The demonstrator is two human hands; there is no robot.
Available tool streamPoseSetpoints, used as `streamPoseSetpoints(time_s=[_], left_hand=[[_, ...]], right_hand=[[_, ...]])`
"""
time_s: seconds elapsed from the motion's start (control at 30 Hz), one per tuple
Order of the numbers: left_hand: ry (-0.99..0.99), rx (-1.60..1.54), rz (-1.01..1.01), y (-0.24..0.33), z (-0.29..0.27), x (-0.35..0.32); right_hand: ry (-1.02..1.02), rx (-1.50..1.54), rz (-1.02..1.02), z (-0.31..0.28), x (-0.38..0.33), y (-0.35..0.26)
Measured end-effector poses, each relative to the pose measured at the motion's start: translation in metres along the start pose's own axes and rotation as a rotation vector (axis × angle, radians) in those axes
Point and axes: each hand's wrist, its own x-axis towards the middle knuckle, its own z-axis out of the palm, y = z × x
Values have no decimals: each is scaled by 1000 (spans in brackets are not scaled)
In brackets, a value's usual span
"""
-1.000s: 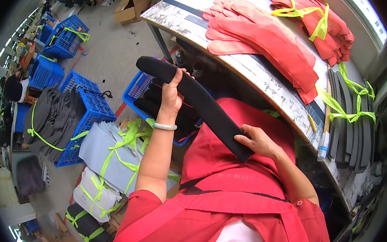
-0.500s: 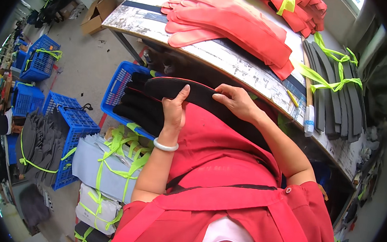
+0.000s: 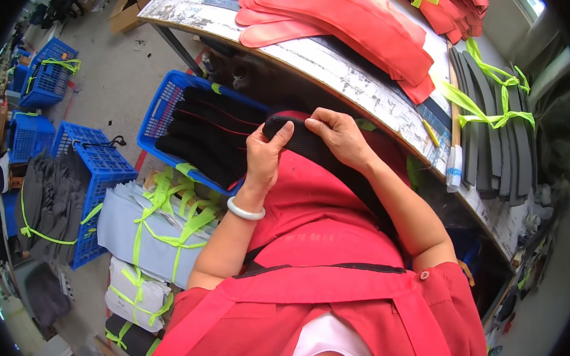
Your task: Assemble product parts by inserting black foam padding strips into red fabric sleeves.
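Observation:
I hold a long black mesh fabric strip (image 3: pixel 306 143) over my red apron (image 3: pixel 317 200). The thumb of my left hand (image 3: pixel 266 155) presses on the strip near its end, with the fingers underneath. A little to the right, my right hand (image 3: pixel 343 140) pinches its upper edge between thumb and fingertips. The rest of the strip runs down to the right below my right forearm. At the left of my lap stands a blue plastic basket (image 3: pixel 147 126) with black strips (image 3: pixel 202 138) in it, some edged with a thin red line.
Ahead, a worn white table (image 3: pixel 307 60) carries coral-red fabric pieces (image 3: pixel 350 32) and a tied bundle of grey strips (image 3: pixel 496 128). A yellow pen (image 3: pixel 431 133) lies near its edge. At the left are tied light-blue fabric (image 3: pixel 153 231) and a blue crate (image 3: pixel 100 183) beside grey pieces.
My hands have come closer together on the strip. Its end, which stretched left over the basket, now lies by my left hand, so more of the basket's black strips show.

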Motion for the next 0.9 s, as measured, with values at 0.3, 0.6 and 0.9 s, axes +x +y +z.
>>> streamPoseSetpoints(time_s=[0.3, 0.6, 0.9], left_hand=[[-72, 251, 23, -13, -2, -11], [-154, 551, 154, -15, -18, -12], [-57, 309, 100, -1, -17, -9]], right_hand=[[-15, 121, 15, 17, 9, 4], [-110, 332, 265, 17, 8, 6], [-217, 112, 91, 10, 6, 10]])
